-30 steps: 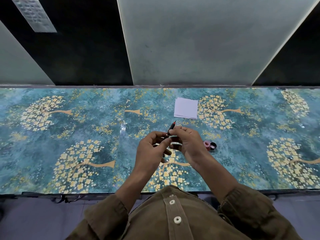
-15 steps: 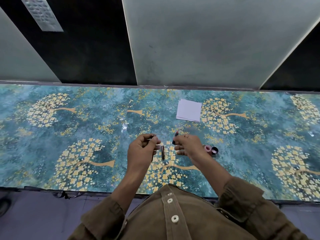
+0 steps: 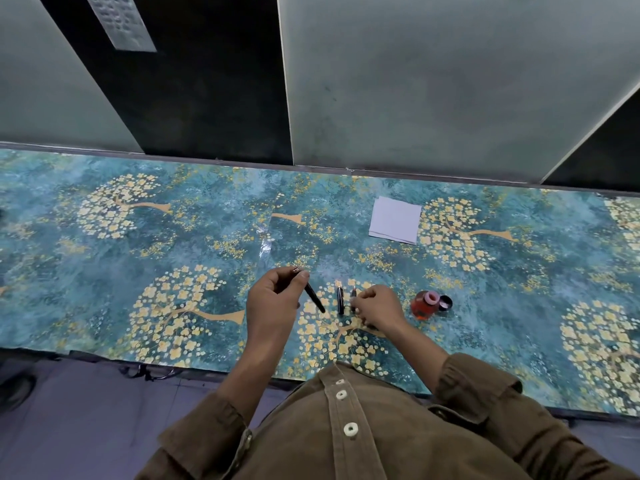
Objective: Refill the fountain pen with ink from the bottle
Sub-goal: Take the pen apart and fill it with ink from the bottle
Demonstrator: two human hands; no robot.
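My left hand (image 3: 273, 299) grips a slim black pen barrel (image 3: 314, 298) that slants down to the right, just over the table. A black pen cap (image 3: 341, 300) lies on the table between my hands. My right hand (image 3: 375, 306) pinches the pen's nib section (image 3: 353, 296) right beside the cap, at the table surface. To the right stands an open ink bottle (image 3: 424, 304) holding red ink, with its black lid (image 3: 445, 302) lying next to it.
A folded white paper (image 3: 394, 220) lies farther back on the blue floral table cover (image 3: 173, 237). A wall of grey and dark panels rises right behind the table. The table's near edge runs just below my forearms.
The pen has come apart: my hands separated, the left carrying the barrel leftward, the right lowering the nib section to the table beside the cap.
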